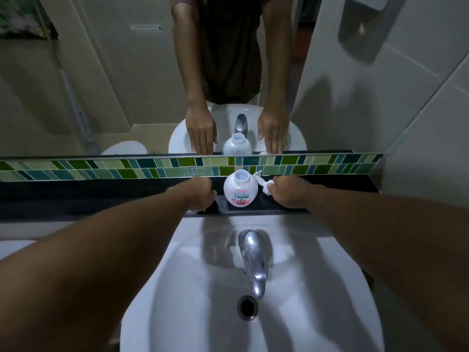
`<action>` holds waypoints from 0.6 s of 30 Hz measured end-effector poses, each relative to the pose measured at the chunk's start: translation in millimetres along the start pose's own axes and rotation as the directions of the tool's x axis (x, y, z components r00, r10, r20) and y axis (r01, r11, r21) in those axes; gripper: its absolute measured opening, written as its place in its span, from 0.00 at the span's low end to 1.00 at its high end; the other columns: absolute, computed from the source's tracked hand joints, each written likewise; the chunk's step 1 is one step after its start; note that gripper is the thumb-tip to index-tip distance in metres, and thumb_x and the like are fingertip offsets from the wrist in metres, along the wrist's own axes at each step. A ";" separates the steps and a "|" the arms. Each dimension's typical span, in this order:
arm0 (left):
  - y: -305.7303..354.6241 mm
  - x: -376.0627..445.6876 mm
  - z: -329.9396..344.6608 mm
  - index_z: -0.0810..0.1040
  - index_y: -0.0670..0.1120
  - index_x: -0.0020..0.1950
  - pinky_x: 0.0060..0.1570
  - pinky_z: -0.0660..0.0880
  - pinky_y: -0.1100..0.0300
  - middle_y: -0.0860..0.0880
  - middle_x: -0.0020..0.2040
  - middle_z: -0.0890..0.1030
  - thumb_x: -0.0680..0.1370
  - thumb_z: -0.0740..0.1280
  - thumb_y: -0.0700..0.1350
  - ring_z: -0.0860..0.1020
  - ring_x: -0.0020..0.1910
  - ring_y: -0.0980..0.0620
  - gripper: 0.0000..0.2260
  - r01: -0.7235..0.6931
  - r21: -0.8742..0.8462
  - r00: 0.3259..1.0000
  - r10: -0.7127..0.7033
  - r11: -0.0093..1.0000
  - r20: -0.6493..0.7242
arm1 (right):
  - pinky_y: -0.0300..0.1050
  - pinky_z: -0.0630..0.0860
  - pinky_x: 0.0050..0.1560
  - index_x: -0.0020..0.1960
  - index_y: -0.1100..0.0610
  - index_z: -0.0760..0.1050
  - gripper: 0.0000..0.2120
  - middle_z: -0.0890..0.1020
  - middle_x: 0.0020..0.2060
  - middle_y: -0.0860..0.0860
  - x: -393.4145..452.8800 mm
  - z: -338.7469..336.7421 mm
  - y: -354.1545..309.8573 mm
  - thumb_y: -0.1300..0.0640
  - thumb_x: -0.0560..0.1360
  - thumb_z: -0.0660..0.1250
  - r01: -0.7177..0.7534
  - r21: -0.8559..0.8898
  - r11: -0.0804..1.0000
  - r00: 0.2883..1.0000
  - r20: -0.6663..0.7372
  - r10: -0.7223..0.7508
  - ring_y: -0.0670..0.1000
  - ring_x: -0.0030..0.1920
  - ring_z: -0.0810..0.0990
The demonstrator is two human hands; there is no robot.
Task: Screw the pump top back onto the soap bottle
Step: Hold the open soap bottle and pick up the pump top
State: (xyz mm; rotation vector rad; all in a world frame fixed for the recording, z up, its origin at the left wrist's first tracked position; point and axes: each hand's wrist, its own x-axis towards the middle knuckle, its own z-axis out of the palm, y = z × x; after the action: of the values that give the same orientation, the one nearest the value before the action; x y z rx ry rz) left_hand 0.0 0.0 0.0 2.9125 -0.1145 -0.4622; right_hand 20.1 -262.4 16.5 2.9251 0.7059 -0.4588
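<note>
Head view: right hand [291,191] holds pump top [264,185]

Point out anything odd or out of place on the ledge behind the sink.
The soap bottle stands open-mouthed, its pump top lying off beside it on the black ledge at the right hand. No spill visible.

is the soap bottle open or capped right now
Open: the soap bottle shows a bare round mouth; the pump top lies beside it.

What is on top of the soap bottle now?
Nothing: the soap bottle neck is open. The pump top lies beside it, at the right hand. The bottle's contents cannot be seen.
</note>
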 end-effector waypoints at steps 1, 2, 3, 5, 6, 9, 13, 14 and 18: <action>-0.2 0.0 1.3 0.76 0.43 0.50 0.47 0.71 0.54 0.37 0.55 0.82 0.81 0.60 0.51 0.75 0.45 0.43 0.12 -0.003 -0.001 1.000 0.003 1.000 -0.006 | 0.50 0.67 0.46 0.64 0.66 0.73 0.18 0.79 0.59 0.66 0.8 0.2 -0.2 0.56 0.85 0.51 -0.020 0.019 1.000 1.000 -0.006 0.020 0.66 0.58 0.78; -0.5 0.1 1.0 0.75 0.44 0.49 0.46 0.71 0.54 0.37 0.55 0.82 0.81 0.61 0.51 0.75 0.45 0.42 0.11 0.004 -0.008 1.000 -0.005 1.000 -0.025 | 0.50 0.67 0.48 0.64 0.66 0.73 0.18 0.78 0.60 0.66 0.3 0.0 0.4 0.56 0.85 0.51 -0.056 0.082 0.995 0.998 -0.009 0.057 0.66 0.59 0.78; -0.7 0.3 1.9 0.74 0.45 0.48 0.46 0.71 0.54 0.37 0.54 0.82 0.81 0.61 0.51 0.75 0.45 0.42 0.10 0.005 -0.015 1.000 -0.005 1.000 -0.029 | 0.50 0.68 0.49 0.63 0.67 0.73 0.18 0.78 0.61 0.66 0.9 0.9 1.6 0.55 0.85 0.52 -0.094 0.145 0.985 0.995 -0.012 0.097 0.66 0.60 0.77; 2.2 -0.1 1.2 0.75 0.44 0.51 0.46 0.72 0.54 0.38 0.55 0.82 0.80 0.64 0.52 0.76 0.46 0.43 0.12 0.010 -0.045 1.000 -0.011 0.999 -0.021 | 0.49 0.68 0.50 0.63 0.67 0.74 0.19 0.78 0.62 0.65 0.7 -0.1 0.7 0.53 0.85 0.54 -0.139 0.219 0.966 0.989 -0.020 0.147 0.64 0.61 0.76; 4.8 -0.5 0.7 0.76 0.43 0.54 0.46 0.73 0.53 0.39 0.55 0.83 0.79 0.66 0.53 0.76 0.47 0.43 0.14 0.003 -0.064 1.000 -0.004 0.998 -0.022 | 0.48 0.68 0.50 0.63 0.66 0.74 0.19 0.78 0.62 0.64 1.4 0.9 0.4 0.53 0.84 0.55 -0.153 0.240 0.959 0.987 -0.012 0.161 0.64 0.61 0.76; 9.2 0.8 1.0 0.77 0.44 0.61 0.47 0.74 0.53 0.42 0.57 0.83 0.75 0.73 0.56 0.79 0.51 0.43 0.21 -0.034 -0.146 0.998 0.027 0.989 -0.050 | 0.49 0.72 0.49 0.60 0.61 0.76 0.17 0.81 0.60 0.60 3.7 5.3 0.9 0.49 0.82 0.60 -0.197 0.285 0.938 0.976 -0.030 0.214 0.61 0.57 0.79; 13.2 3.4 7.7 0.76 0.46 0.66 0.53 0.79 0.49 0.45 0.60 0.83 0.69 0.79 0.58 0.81 0.54 0.45 0.31 -0.043 -0.277 0.996 0.021 0.960 -0.082 | 0.48 0.71 0.45 0.56 0.56 0.77 0.14 0.82 0.55 0.57 7.2 12.6 -1.6 0.47 0.79 0.64 -0.240 0.319 0.917 0.956 -0.084 0.280 0.60 0.51 0.79; 13.3 4.0 9.1 0.76 0.47 0.67 0.56 0.80 0.47 0.46 0.61 0.83 0.67 0.80 0.59 0.81 0.55 0.45 0.33 -0.045 -0.312 0.996 0.017 0.949 -0.091 | 0.48 0.71 0.44 0.56 0.56 0.77 0.13 0.82 0.55 0.57 7.1 13.2 -3.0 0.48 0.78 0.64 -0.243 0.324 0.914 0.952 -0.100 0.289 0.60 0.50 0.79; 15.2 5.1 12.4 0.77 0.48 0.65 0.61 0.79 0.46 0.48 0.62 0.84 0.64 0.84 0.55 0.82 0.58 0.47 0.33 -0.056 -0.448 0.994 0.009 0.892 -0.107 | 0.48 0.72 0.44 0.56 0.56 0.77 0.16 0.82 0.52 0.56 6.3 15.1 -7.5 0.45 0.76 0.69 -0.254 0.338 0.906 0.932 -0.165 0.322 0.60 0.51 0.81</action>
State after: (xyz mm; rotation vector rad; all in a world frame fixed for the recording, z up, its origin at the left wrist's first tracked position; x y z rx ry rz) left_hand 0.2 -17.6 -10.1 2.4646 -0.0347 -0.2851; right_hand 18.0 -255.5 0.0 3.3403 0.2155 -0.2377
